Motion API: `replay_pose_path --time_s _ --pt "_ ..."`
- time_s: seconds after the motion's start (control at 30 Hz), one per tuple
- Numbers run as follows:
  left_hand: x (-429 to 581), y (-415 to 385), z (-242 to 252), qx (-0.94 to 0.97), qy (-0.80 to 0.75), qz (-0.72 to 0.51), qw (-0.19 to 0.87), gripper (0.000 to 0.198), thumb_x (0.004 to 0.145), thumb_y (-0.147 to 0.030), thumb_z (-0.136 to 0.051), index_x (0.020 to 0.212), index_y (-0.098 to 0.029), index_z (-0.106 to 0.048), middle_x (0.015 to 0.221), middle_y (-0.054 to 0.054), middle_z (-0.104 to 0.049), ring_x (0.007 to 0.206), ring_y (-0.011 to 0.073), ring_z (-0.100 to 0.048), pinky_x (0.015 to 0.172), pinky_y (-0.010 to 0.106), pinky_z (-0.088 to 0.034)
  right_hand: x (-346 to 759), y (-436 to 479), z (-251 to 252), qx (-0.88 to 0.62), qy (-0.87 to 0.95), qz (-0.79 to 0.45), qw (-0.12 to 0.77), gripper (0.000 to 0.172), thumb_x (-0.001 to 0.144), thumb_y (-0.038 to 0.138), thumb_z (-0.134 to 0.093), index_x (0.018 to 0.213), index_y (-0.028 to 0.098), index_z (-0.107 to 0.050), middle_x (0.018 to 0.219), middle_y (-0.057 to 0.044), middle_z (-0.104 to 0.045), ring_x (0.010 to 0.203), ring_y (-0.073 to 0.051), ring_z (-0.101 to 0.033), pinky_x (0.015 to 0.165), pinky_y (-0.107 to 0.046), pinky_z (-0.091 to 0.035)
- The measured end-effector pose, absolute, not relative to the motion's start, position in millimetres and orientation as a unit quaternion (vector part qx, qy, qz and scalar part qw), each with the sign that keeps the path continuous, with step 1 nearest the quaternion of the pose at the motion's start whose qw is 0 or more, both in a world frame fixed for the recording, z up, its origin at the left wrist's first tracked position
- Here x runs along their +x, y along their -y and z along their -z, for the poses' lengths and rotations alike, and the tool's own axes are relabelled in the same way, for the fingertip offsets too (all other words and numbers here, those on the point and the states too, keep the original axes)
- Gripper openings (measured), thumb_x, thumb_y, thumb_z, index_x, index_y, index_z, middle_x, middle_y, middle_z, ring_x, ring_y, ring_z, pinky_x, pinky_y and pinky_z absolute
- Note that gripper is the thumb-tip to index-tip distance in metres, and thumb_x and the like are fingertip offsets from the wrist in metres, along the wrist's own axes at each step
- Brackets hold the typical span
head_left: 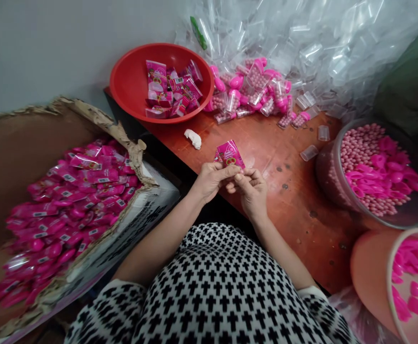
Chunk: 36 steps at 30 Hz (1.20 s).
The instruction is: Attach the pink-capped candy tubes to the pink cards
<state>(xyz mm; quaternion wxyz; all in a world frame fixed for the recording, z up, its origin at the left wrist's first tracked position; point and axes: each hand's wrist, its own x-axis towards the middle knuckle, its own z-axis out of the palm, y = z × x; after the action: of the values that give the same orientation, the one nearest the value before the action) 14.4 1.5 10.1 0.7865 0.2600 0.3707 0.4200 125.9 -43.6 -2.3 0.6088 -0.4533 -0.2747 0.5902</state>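
Note:
Both hands meet over the near edge of the orange-red table (pixel 284 191). Between them is a small pink printed packet (pixel 230 154), its printed face turned up. My left hand (pixel 212 179) grips its lower left part with thumb and fingers. At the packet's lower right corner, my right hand (pixel 251 191) is closed in a pinch, the thumb against the fingers. Whatever lies right under the fingertips is hidden. A crumpled white piece (pixel 193 138) rests on the table just beyond my left hand.
A red bowl (pixel 123 86) holds similar pink packets. Filled clear tubes with pink caps (pixel 255 91) lie before a heap of clear tubes (pixel 312 52). At right stand a tub (pixel 328 165) of pink beads and a peach bucket (pixel 369 267). A torn cardboard box (pixel 137 191) holds filled pink packets.

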Motion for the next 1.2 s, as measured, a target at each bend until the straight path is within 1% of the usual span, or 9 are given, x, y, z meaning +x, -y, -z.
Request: replay_pose_path --time_s 0.17,0.3,0.4,0.47,0.63,0.77,0.97,1.1,1.2 --pt "15 6 -15 0.243 -0.365 -0.445 0.781 0.030 0.055 -0.028 -0.087 0.059 -0.007 -0.066 0.054 0.003 -0.061 0.045 0.0087 -0.053 0.046 0.023 -0.045 126 31 0 -0.451 0.311 -0.603 0.580 0.039 0.064 0.036 -0.082 0.079 0.022 -0.049 0.060 0.006 -0.069 0.049 -0.011 -0.066 0.049 -0.020 -0.056" --pt "-23 11 -26 0.200 -0.381 -0.590 0.683 0.030 0.064 -0.037 -0.083 0.071 -0.012 -0.067 0.080 0.007 -0.073 0.074 0.0177 -0.069 0.073 0.031 -0.057 134 25 -6 -0.447 0.353 -0.610 0.550 0.040 0.063 0.036 -0.083 0.084 0.022 -0.052 0.063 0.005 -0.070 0.050 -0.011 -0.066 0.047 -0.020 -0.054" --pt "-61 10 -29 0.153 -0.391 -0.736 0.531 0.065 0.079 -0.073 -0.049 0.093 -0.013 -0.068 0.094 0.006 -0.074 0.086 0.0163 -0.070 0.085 0.031 -0.056 148 23 -7 -0.470 0.356 -0.589 0.553 0.036 0.067 0.038 -0.080 0.084 0.021 -0.054 0.066 0.003 -0.072 0.050 -0.011 -0.066 0.045 -0.020 -0.053" --pt "-72 5 -22 0.178 -0.421 -0.753 0.474 0.077 0.081 -0.079 -0.032 0.106 -0.014 -0.065 0.104 0.007 -0.073 0.097 0.0173 -0.068 0.094 0.032 -0.052 157 22 -4 -0.496 0.354 -0.567 0.554 0.033 0.070 0.040 -0.078 0.081 0.020 -0.054 0.065 0.003 -0.071 0.049 -0.010 -0.065 0.044 -0.019 -0.051" --pt "-37 -11 18 0.589 -0.555 -0.475 0.345 0.056 0.078 -0.057 -0.064 0.121 -0.021 -0.062 0.131 0.012 -0.062 0.128 0.0282 -0.052 0.112 0.049 -0.034 163 22 4 -0.533 0.374 -0.553 0.520 0.034 0.073 0.045 -0.075 0.076 0.020 -0.053 0.063 0.003 -0.069 0.047 -0.009 -0.062 0.043 -0.018 -0.049" --pt "-7 -18 42 0.764 -0.552 -0.273 0.192 0.035 0.086 -0.035 -0.061 0.117 -0.020 -0.066 0.139 0.010 -0.055 0.142 0.0320 -0.033 0.118 0.056 -0.017 160 24 3 -0.545 0.386 -0.554 0.498 0.033 0.073 0.046 -0.074 0.077 0.020 -0.055 0.064 0.003 -0.069 0.048 -0.009 -0.062 0.044 -0.018 -0.048" --pt "-2 -16 52 0.661 -0.544 -0.416 0.307 0.016 0.079 -0.024 -0.070 0.094 -0.029 -0.074 0.127 0.004 -0.065 0.140 0.0267 -0.037 0.118 0.054 -0.012 158 13 10 -0.552 0.408 -0.541 0.486 0.033 0.075 0.049 -0.071 0.076 0.020 -0.055 0.066 0.003 -0.066 0.053 -0.009 -0.060 0.050 -0.020 -0.047" --pt "1 -11 47 0.617 -0.538 -0.463 0.339 0.020 0.078 -0.022 -0.070 0.095 -0.029 -0.074 0.130 0.004 -0.063 0.142 0.0246 -0.035 0.118 0.053 -0.010 150 0 21 -0.552 0.413 -0.503 0.521 0.039 0.069 0.046 -0.076 0.093 0.021 -0.057 0.086 0.002 -0.066 0.075 -0.011 -0.062 0.063 -0.022 -0.050" --pt "5 -3 30 0.587 -0.524 -0.493 0.371 0.025 0.075 -0.023 -0.073 0.100 -0.029 -0.074 0.129 0.004 -0.064 0.139 0.0233 -0.039 0.118 0.048 -0.018 146 -9 22 -0.522 0.394 -0.534 0.535 0.044 0.066 0.041 -0.078 0.098 0.022 -0.055 0.074 0.006 -0.061 0.065 -0.009 -0.057 0.060 -0.021 -0.047"
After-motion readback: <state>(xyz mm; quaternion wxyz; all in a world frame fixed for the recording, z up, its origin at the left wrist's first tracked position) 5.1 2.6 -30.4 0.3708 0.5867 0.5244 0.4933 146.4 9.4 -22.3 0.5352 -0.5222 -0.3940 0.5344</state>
